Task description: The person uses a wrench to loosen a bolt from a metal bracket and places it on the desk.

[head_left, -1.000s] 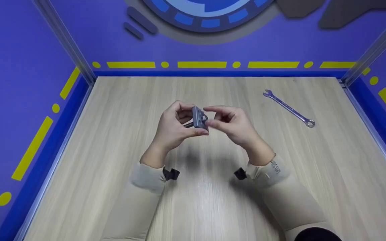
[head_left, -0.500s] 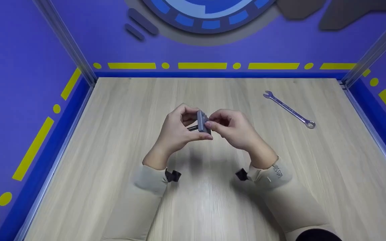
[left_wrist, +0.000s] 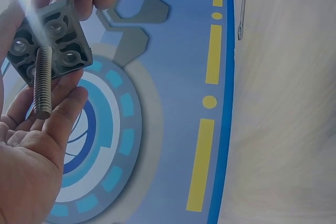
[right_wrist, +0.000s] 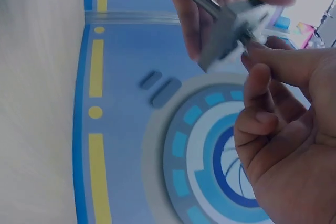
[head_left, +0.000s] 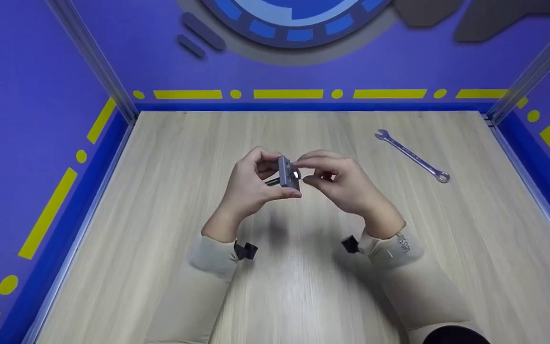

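In the head view my left hand (head_left: 248,179) grips a small grey square plate (head_left: 283,171) by its edges, thumb on the near side and fingers on the far side. A threaded bolt (left_wrist: 43,85) sticks out of the plate's recessed face, toward the left palm. On the opposite face a small shiny metal part (head_left: 296,175) shows. My right hand (head_left: 349,184) is right beside that face, with the index fingertip close to the metal part and the thumb a little apart from it. Motion blurs the plate in the right wrist view.
A combination wrench (head_left: 411,155) lies on the wooden table (head_left: 184,153), to the right of the hands. Blue panels with yellow markings (head_left: 288,93) and metal corner posts (head_left: 93,57) border the table at the back and sides.
The right thumb and fingers closed at the plate's face half a second ago; now they have spread, and the hand has shifted slightly right. The left hand keeps its grip on the plate.
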### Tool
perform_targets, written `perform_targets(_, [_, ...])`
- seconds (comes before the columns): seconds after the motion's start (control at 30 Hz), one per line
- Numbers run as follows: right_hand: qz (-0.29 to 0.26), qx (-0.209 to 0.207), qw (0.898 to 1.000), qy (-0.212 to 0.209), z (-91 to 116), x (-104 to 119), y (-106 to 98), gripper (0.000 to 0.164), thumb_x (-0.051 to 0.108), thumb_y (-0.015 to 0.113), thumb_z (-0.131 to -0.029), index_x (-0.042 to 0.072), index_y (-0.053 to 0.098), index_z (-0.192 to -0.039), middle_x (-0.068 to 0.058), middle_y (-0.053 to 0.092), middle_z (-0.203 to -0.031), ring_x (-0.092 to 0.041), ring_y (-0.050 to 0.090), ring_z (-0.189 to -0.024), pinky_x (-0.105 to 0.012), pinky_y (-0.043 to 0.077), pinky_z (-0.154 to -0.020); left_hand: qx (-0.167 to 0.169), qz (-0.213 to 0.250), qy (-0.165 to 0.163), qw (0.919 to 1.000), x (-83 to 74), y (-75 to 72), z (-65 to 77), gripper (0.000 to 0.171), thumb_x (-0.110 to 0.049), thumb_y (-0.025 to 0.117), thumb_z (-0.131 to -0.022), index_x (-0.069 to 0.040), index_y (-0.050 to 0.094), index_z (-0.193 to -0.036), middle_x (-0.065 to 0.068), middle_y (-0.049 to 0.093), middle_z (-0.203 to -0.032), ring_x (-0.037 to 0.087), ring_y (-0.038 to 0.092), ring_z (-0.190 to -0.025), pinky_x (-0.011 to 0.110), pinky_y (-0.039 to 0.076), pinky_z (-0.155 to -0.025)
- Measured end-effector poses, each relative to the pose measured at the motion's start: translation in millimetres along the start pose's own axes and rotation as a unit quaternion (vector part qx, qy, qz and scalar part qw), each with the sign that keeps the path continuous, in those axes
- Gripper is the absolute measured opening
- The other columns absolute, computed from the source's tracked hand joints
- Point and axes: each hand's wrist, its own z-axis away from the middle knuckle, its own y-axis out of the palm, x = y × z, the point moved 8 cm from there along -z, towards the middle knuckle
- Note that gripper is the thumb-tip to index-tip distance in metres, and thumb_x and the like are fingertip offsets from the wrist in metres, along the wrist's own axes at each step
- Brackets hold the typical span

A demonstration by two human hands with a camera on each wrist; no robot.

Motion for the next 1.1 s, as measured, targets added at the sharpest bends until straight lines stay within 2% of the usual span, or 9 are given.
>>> perform_targets(0.07, [0.006, -0.007, 1.000, 0.026, 1, -4, -4, 0.030, -0.003, 0.078, -0.103, 0.007, 0.084, -0.130, -0.012, 0.080, -0.129, -0.011, 0.064, -0.080, -0.017, 0.055, -0.071, 0.001, -0.008, -0.004, 1.0000, 0.5, 0.4, 1.0, 0.080, -0.019, 0.111, -0.070, -0.001, 0.064, -0.133, 0.014, 0.077, -0.135, 0.027, 0.081, -0.127, 0.034, 0.067, -0.113])
perform_targets(0.17, [0.019, -0.025, 0.996, 0.088, 3, -14, -8, 0.014, 0.011, 0.075, -0.110, 0.007, 0.085, -0.118, -0.007, 0.081, -0.109, -0.013, 0.060, -0.076, -0.020, 0.051, -0.066, 0.002, -0.018, -0.003, 0.9998, -0.1, 1.7, 2.1, 0.081, -0.021, 0.111, -0.069, -0.002, 0.065, -0.133, 0.013, 0.077, -0.136, 0.026, 0.080, -0.128, 0.031, 0.067, -0.112])
perform_targets(0.3, [0.026, -0.027, 0.985, 0.167, 3, -26, -2, 0.036, 0.031, 0.068, -0.116, 0.008, 0.083, -0.091, -0.001, 0.072, -0.079, -0.013, 0.058, -0.068, -0.023, 0.047, -0.060, 0.008, -0.023, 0.011, 0.9996, -2.1, 5.5, 2.0, 0.080, -0.019, 0.111, -0.069, -0.002, 0.066, -0.133, 0.012, 0.076, -0.135, 0.026, 0.080, -0.128, 0.030, 0.066, -0.113])
perform_targets(0.43, [0.029, -0.004, 0.981, 0.192, 2, -27, 6, 0.045, 0.036, 0.069, -0.115, 0.010, 0.078, -0.080, 0.003, 0.064, -0.070, -0.012, 0.053, -0.061, -0.023, 0.042, -0.053, 0.022, -0.019, 0.018, 0.9994, -2.5, 10.6, 1.7, 0.079, -0.017, 0.111, -0.069, -0.003, 0.067, -0.133, 0.012, 0.076, -0.132, 0.024, 0.081, -0.126, 0.031, 0.066, -0.114])
perform_targets(0.57, [0.035, 0.006, 0.984, 0.174, 1, -21, 6, 0.030, 0.032, 0.079, -0.109, 0.011, 0.082, -0.087, 0.004, 0.067, -0.075, -0.012, 0.051, -0.064, -0.022, 0.040, -0.054, 0.026, -0.020, 0.019, 0.9993, -4.5, 12.0, 0.8, 0.078, -0.018, 0.111, -0.069, -0.005, 0.067, -0.133, 0.011, 0.076, -0.131, 0.023, 0.081, -0.124, 0.033, 0.067, -0.114])
perform_targets(0.7, [0.030, 0.009, 0.992, 0.123, 0, -12, 1, 0.010, 0.021, 0.086, -0.103, 0.012, 0.087, -0.106, 0.000, 0.076, -0.091, -0.012, 0.055, -0.070, -0.020, 0.044, -0.059, 0.025, -0.020, 0.023, 0.9992, -7.6, 11.4, -1.5, 0.077, -0.019, 0.111, -0.070, -0.005, 0.067, -0.132, 0.011, 0.075, -0.130, 0.023, 0.081, -0.124, 0.035, 0.067, -0.115])
perform_targets(0.93, [0.008, -0.003, 1.000, -0.015, 2, 6, -6, 0.020, -0.005, 0.088, -0.094, 0.011, 0.089, -0.105, -0.007, 0.080, -0.115, -0.012, 0.062, -0.084, -0.017, 0.049, -0.067, 0.030, -0.006, 0.023, 0.9992, -8.3, 13.1, -2.7, 0.081, -0.027, 0.111, -0.070, -0.003, 0.066, -0.132, 0.012, 0.075, -0.132, 0.024, 0.081, -0.126, 0.036, 0.067, -0.115])
perform_targets(1.0, [0.004, -0.004, 1.000, -0.028, 2, 7, -5, 0.022, -0.007, 0.088, -0.093, 0.011, 0.089, -0.105, -0.009, 0.080, -0.116, -0.011, 0.061, -0.085, -0.016, 0.048, -0.067, 0.031, 0.000, 0.023, 0.9992, -8.0, 12.7, -1.8, 0.081, -0.026, 0.112, -0.069, -0.003, 0.066, -0.132, 0.013, 0.075, -0.133, 0.025, 0.081, -0.126, 0.036, 0.067, -0.114])
perform_targets(1.1, [0.001, -0.001, 1.000, -0.008, 2, 5, -4, 0.025, -0.001, 0.091, -0.092, 0.009, 0.087, -0.115, -0.010, 0.080, -0.121, -0.011, 0.058, -0.079, -0.017, 0.047, -0.065, 0.029, -0.004, 0.023, 0.9993, -7.5, 10.4, 1.2, 0.079, -0.021, 0.111, -0.070, -0.003, 0.066, -0.133, 0.013, 0.075, -0.133, 0.026, 0.081, -0.125, 0.035, 0.067, -0.114])
